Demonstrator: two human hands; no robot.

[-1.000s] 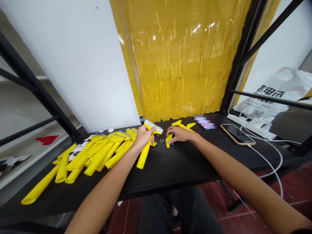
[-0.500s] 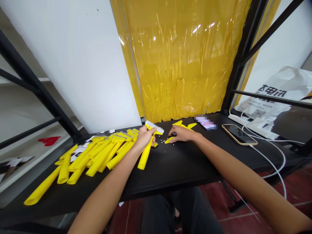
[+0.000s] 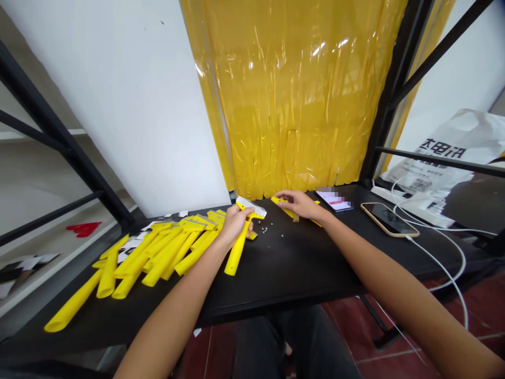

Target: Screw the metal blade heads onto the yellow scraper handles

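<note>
My left hand [image 3: 235, 223] is closed around a yellow scraper [image 3: 235, 255]. The scraper's flat metal head points up and away, and its tubular handle slants toward me. To the right, my right hand [image 3: 300, 204] has its fingers bent over a flat yellow plastic piece [image 3: 284, 208] at the table's back. More yellow shows beyond the wrist, partly hidden by it. Several small metal bits, perhaps screws or nuts [image 3: 264, 230], lie between the hands. On the left is a pile of similar yellow scrapers [image 3: 161, 250], overlapping, handles toward me.
A black table [image 3: 300, 268] carries everything. On its right lie a lit phone [image 3: 334, 200], another phone [image 3: 389, 219] on a white cable, a power strip [image 3: 410, 205] and a white plastic bag [image 3: 445, 163]. Black frame bars [image 3: 67, 142] rise at both sides.
My right hand has moved up and back, away from the small metal bits, and the yellow piece under its fingers now sits farther back. The left hand keeps its scraper almost still.
</note>
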